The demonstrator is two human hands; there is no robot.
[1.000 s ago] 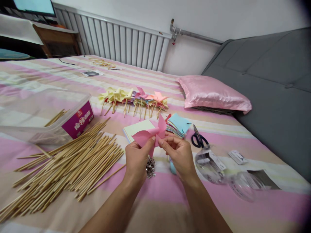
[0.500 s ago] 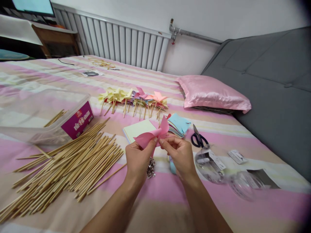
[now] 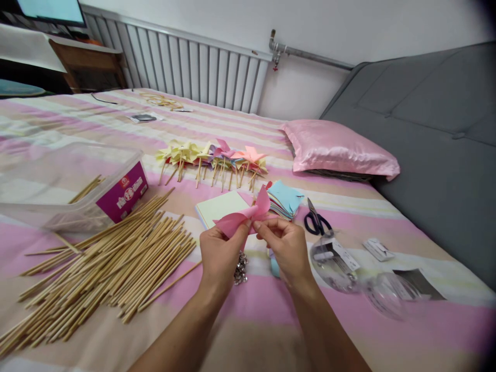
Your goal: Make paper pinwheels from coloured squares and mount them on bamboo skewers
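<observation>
Both hands, left hand and right hand, pinch the pink paper pinwheel between them.

Hands: two, the left hand and the right hand.
Pink paper pinwheel: one, pinched between the fingers of both hands.
Finished pinwheels: about ten in one row well beyond the fingertips; they overlap, so the count is rough.
Bamboo sticks: one loose heap left of the fingers, too many to count.
Plastic box: one, left of the fingers, past the sticks.
Paper stacks: two just beyond the fingers, a pale yellow stack and a mixed-colour stack.
Scissors: one pair, right of the fingers.
Clear plastic tubs: two, right of the fingers.
Metal pins: one small heap below the fingers.
Pillow: one, far beyond the fingers to the right.
</observation>
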